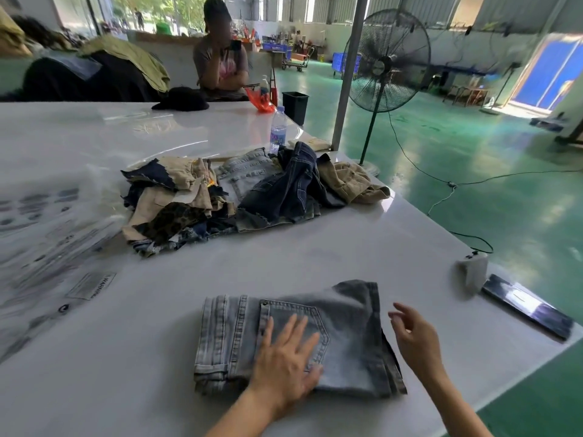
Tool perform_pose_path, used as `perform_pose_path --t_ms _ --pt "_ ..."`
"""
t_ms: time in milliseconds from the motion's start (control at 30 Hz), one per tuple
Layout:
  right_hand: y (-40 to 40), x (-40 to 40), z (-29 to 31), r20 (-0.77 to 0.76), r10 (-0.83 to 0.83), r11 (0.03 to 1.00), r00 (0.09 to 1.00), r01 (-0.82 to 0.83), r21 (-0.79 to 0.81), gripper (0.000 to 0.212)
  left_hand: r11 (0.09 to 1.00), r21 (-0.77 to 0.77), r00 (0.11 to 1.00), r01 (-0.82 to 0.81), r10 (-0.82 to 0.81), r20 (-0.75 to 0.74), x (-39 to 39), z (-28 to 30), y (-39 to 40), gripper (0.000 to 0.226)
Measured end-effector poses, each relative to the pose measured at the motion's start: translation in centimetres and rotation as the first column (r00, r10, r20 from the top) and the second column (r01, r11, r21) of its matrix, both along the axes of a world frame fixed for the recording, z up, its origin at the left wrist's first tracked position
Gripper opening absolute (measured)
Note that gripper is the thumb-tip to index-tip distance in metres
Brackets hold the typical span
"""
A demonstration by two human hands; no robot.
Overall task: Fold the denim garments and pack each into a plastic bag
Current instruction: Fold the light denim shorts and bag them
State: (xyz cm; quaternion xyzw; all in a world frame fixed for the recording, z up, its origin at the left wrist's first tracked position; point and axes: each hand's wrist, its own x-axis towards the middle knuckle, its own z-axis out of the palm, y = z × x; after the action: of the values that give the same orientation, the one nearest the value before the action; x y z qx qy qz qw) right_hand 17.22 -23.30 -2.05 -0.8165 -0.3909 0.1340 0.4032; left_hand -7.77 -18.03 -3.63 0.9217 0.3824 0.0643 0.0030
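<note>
white table (pixel 315 253) bears denim heap (pixel 246 190); green floor (pixel 473 159) beyond.

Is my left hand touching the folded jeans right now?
Touching. The head view shows the left hand lying flat, fingers spread, on the folded jeans over the back pocket.

Garment factory hall: green floor (pixel 473 159), clothing pile (pixel 252 190), standing fan (pixel 389 61).

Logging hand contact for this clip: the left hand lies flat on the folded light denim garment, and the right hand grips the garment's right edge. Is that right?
Not quite. In the head view the right hand grips nothing; it hovers open beside the folded light denim garment, with its fingers spread. The left hand does lie flat on the garment.
</note>
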Motion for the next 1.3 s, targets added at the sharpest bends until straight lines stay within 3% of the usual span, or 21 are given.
perform_pose_path --t_ms 100,200,300,367,433,500,633,700,767,833,867,933,967,1000,1133,1200,1233,1267,1300 --pt "4.4 0.5 0.9 -0.18 0.016 0.998 0.983 -0.027 -0.055 0.047 0.998 -0.055 0.991 -0.006 -0.001 -0.136 1.0 -1.3 -0.3 0.059" --pt "8.0 1.3 1.4 -0.37 -0.012 0.995 0.929 -0.027 -0.099 0.059 1.0 -0.02 0.99 -0.006 0.003 -0.139 1.0 -2.3 -0.2 0.063" --pt "10.6 2.6 2.1 -0.487 0.043 0.972 0.873 -0.149 -0.182 0.057 0.998 0.062 0.994 -0.021 0.027 -0.109 1.1 -3.1 0.2 0.064" --pt "12.0 3.5 2.6 -0.584 0.085 0.986 0.808 -0.154 -0.069 0.05 0.996 0.079 0.995 -0.041 0.048 -0.093 1.2 -3.6 0.3 0.067" --pt "12.8 3.6 2.2 -0.661 0.057 0.998 0.748 -0.017 0.066 0.047 0.996 0.074 0.993 -0.058 0.065 -0.097 1.2 -3.5 0.4 0.07" --pt "13.2 3.3 0.7 -0.623 -0.045 0.993 0.781 0.105 0.06 0.047 0.995 0.087 0.991 -0.044 0.054 -0.12 1.4 -3.5 0.3 0.071" --pt "12.4 2.9 -1.7 -0.313 -0.1 0.995 0.945 0.09 -0.045 0.04 0.996 0.087 0.989 -0.018 0.031 -0.148 1.5 -2.8 0.6 0.066" --pt "11.5 3.5 -1.2 -0.145 -0.154 0.987 0.977 0.146 -0.062 0.039 0.997 0.072 0.984 -0.012 0.025 -0.175 1.7 -2.5 0.6 0.065" --pt "10.6 3.8 -0.8 -0.128 -0.1 0.979 0.987 0.075 -0.187 0.04 0.997 0.072 0.984 -0.015 0.028 -0.175 1.8 -2.1 0.6 0.068" --pt "9.8 3.1 -0.9 -0.284 0.019 0.961 0.959 -0.096 -0.258 0.039 0.996 0.091 0.984 -0.025 0.04 -0.171 1.8 -2.1 0.5 0.067" --pt "9.8 3.0 -1.0 -0.397 0.056 0.971 0.916 -0.143 -0.192 0.038 0.995 0.099 0.985 -0.022 0.038 -0.169 1.8 -2.2 0.5 0.066" --pt "10.3 3.4 -0.8 -0.649 0.089 0.996 0.756 -0.076 0.048 0.043 0.998 0.07 0.984 -0.008 0.02 -0.18 1.8 -2.3 0.4 0.066" --pt "10.8 3.8 -0.7 -0.733 0.112 0.988 0.671 0.006 0.156 0.048 0.998 0.055 0.981 -0.003 0.014 -0.193 1.8 -2.3 0.4 0.066" --pt "11.3 4.1 -0.6 -0.754 0.126 0.976 0.644 0.056 0.211 0.051 0.999 0.047 0.982 -0.008 0.016 -0.19 1.8 -2.4 0.4 0.067" --pt "11.6 3.4 -1.6 -0.548 0.012 0.996 0.836 0.038 0.081 0.051 1.0 0.023 0.982 -0.012 0.016 -0.19 1.5 -2.0 0.3 0.063" --pt "11.7 2.0 -1.2 -0.144 -0.028 1.0 0.989 0.027 -0.003 0.05 1.0 0.019 0.994 -0.016 0.019 -0.111 1.2 -1.4 0.5 0.055" --pt "11.7 1.3 -0.9 0.127 -0.009 1.0 0.992 0.01 -0.004 0.051 0.999 0.043 1.0 -0.019 0.02 -0.019 0.8 -0.9 0.7 0.048" --pt "11.8 0.3 -0.6 0.354 0.028 0.998 0.935 -0.043 0.037 0.051 0.995 0.096 0.989 -0.033 0.018 0.146 0.3 -0.7 1.2 0.04" --pt "11.8 -1.3 -0.3 0.488 0.076 0.987 0.869 -0.135 0.085 0.049 0.988 0.132 0.95 -0.086 0.042 0.309 -0.4 -0.4 1.9 0.035"
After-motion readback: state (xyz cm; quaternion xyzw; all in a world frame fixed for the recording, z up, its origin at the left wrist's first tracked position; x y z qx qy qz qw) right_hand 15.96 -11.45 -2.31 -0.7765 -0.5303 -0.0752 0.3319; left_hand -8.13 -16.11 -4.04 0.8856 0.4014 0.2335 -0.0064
